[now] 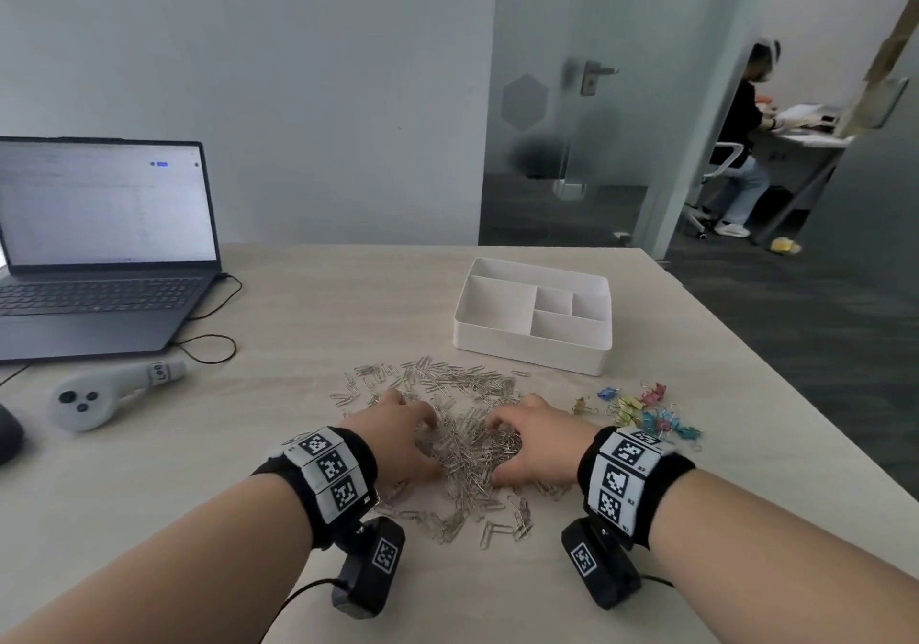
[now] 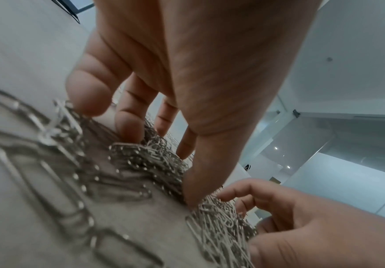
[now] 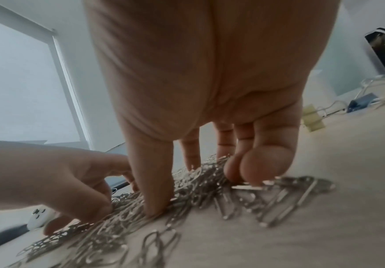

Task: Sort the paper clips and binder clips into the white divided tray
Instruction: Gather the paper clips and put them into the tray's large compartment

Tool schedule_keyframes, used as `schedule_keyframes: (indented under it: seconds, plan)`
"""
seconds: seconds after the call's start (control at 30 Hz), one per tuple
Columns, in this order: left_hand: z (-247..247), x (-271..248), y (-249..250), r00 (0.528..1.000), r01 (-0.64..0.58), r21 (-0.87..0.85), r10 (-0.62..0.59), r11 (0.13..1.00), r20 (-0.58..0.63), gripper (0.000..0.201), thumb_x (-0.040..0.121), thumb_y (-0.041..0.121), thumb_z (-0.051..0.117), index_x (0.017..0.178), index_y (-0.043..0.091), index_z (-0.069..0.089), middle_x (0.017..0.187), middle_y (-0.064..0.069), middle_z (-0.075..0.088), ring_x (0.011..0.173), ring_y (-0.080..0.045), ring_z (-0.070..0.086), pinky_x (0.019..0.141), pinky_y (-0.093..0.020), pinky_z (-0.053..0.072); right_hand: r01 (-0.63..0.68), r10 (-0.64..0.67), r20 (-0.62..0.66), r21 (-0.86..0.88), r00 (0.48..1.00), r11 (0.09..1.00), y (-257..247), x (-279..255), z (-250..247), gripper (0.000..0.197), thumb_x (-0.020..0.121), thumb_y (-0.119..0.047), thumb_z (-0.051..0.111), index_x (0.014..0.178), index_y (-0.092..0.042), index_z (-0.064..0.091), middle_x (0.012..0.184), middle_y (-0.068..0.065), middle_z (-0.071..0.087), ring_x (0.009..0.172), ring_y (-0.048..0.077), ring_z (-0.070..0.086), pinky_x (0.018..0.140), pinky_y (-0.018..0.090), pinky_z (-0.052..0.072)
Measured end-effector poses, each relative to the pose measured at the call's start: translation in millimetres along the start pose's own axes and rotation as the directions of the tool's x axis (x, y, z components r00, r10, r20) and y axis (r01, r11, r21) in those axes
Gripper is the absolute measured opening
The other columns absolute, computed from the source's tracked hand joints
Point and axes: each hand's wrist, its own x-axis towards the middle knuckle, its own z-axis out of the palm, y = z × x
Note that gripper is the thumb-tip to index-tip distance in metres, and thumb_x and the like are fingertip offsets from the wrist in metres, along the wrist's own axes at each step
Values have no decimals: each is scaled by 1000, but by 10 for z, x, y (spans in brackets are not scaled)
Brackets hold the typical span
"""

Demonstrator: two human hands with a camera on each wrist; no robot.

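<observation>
The paper clips [image 1: 462,437] are lying in a big silver pile on the desk [image 1: 318,305], right in front of me. I am cupping both hands around the middle of the pile. My left hand [image 1: 398,437] is sitting at the 9 o'clock side of the pile and my right hand [image 1: 534,442] at the 3 o'clock side. The fingers of both hands are bent and spread, with the tips poking down into the clips. I am not pinching any one clip.

I think the clips are very light, thin and hard, made of bent shiny wire. They look slippery and they hook into each other, so a bunch may come up in a tangle. I think scooping from both sides, low at the desk, is the best way to lift them.

The binder clips [image 1: 646,414] are lying at 3 o'clock from the pile, just past my right hand. They are small and colourful: yellow, pink and blue, with wire handles. I think they are springy and easy to pick up one by one by the handles.

The white divided tray [image 1: 527,355] is waiting at 1 o'clock, behind the pile. It is smooth plastic with straight walls, and its boxes have nothing in them yet.

A laptop [image 1: 99,245] and a grey controller [image 1: 99,397] are sitting far off at 10 o'clock.
</observation>
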Motion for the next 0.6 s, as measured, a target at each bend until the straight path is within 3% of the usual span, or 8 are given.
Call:
schedule_keyframes:
  seconds: [0.17, 0.27, 0.33, 0.43, 0.5, 0.6]
  plan:
    - [-13, 112, 43, 997, -66, -20, 66, 998, -32, 31, 80, 43, 63, 111, 39, 59, 113, 7, 51, 95, -14, 58, 84, -34, 57, 62, -60, -35, 47, 998, 997, -72, 78, 9, 36, 85, -35, 70, 119, -28, 61, 123, 2, 57, 98, 19, 61, 81, 27, 49]
    - [-21, 181, 44, 995, -97, -74, 94, 993, -39, 22, 81, 34, 63, 104, 35, 63, 102, 9, 60, 90, -12, 60, 81, -33, 57, 71, -66, -41, 132, 997, 989, -74, 111, 12, 28, 86, -28, 69, 113, -26, 63, 106, 1, 64, 69, 12, 64, 54, 20, 46]
    - [-30, 213, 43, 994, -102, -122, 97, 987, -44, 21, 81, 31, 65, 102, 33, 66, 94, 10, 63, 83, -10, 60, 72, -27, 54, 66, -61, -31, 199, 998, 978, -63, 127, 3, 25, 87, -25, 68, 111, -26, 63, 98, 2, 67, 52, 7, 58, 42, 17, 42]
    - [-61, 233, 41, 995, -101, -187, 94, 977, -45, 17, 81, 29, 66, 98, 31, 68, 84, 13, 61, 67, -4, 57, 55, -18, 45, 61, -56, -27, 299, 998, 952, -25, 164, 1, 20, 84, -26, 68, 104, -28, 65, 92, 4, 70, 56, 15, 60, 50, 27, 49]
    - [-93, 258, 28, 996, -85, -267, 86, 960, -10, 12, 81, 25, 65, 92, 25, 70, 82, 7, 66, 57, -5, 59, 48, -19, 48, 57, -55, -16, 372, 998, 926, 10, 197, -1, 17, 83, -25, 68, 99, -28, 66, 85, 3, 69, 61, 20, 60, 54, 34, 51]
    - [-146, 326, -10, 995, -65, -382, 91, 922, 51, 9, 77, 20, 64, 84, 19, 70, 77, -4, 72, 54, -13, 63, 50, -26, 57, 39, -63, 38, 465, 997, 885, 48, 231, -35, 18, 85, -20, 65, 103, -23, 65, 76, 3, 65, 55, 19, 60, 47, 30, 49]
